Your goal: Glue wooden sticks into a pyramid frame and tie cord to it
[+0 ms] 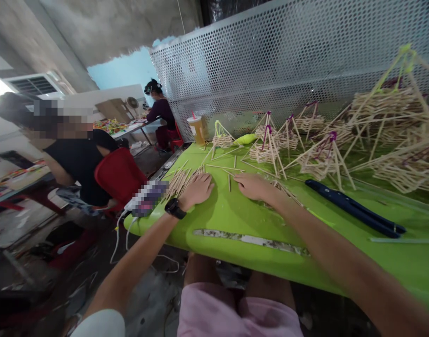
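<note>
My left hand, with a black watch on its wrist, lies palm down with fingers stretched over a pile of thin wooden sticks at the table's left end. My right hand is low over the green table, its fingers bent together at the end of a short wooden stick. The grip itself is partly hidden. Other sticks lie loose between and just beyond the hands. More sticks lie beside my right wrist, partly covered by it.
Several stick frames with purple or yellow-green tops crowd the back and right. A dark blue long-handled tool lies at right. A drink cup stands by the perforated metal panel. Two people sit at left; cables hang off the table's left edge.
</note>
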Action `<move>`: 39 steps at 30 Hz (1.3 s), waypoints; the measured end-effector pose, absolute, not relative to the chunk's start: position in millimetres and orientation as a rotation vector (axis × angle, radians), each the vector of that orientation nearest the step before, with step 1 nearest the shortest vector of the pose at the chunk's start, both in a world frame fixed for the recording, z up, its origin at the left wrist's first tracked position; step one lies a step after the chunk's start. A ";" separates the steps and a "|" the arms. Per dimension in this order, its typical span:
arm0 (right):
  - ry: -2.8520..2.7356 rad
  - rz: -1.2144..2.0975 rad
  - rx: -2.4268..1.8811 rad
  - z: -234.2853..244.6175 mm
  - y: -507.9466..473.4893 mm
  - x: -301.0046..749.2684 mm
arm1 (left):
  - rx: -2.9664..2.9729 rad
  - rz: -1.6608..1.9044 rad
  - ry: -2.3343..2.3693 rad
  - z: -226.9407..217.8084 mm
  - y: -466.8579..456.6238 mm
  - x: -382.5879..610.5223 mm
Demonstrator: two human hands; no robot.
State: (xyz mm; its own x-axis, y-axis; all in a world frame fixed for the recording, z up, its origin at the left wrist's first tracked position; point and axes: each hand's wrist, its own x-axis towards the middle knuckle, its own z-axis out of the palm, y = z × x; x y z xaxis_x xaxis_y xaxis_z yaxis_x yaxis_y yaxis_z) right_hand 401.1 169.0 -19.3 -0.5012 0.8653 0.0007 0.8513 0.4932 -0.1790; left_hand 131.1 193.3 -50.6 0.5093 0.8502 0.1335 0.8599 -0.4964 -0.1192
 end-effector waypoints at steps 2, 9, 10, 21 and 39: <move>-2.642 0.269 -1.537 -16.1 167.5 400.5 | -2.575 -0.080 -1.425 -49.2 189.2 120.0; -2.617 0.333 -1.586 -10.4 162.6 401.7 | -2.563 -0.066 -1.346 -45.1 188.5 96.6; -2.613 0.337 -1.583 -10.6 162.6 402.2 | -2.560 -0.061 -1.336 -44.8 189.3 94.8; -2.622 0.275 -1.558 -11.9 163.8 403.4 | -2.643 -0.056 -1.357 -24.1 208.8 132.7; -2.599 0.264 -1.573 -15.7 164.6 401.7 | -2.698 -0.004 -1.359 -15.4 161.7 152.9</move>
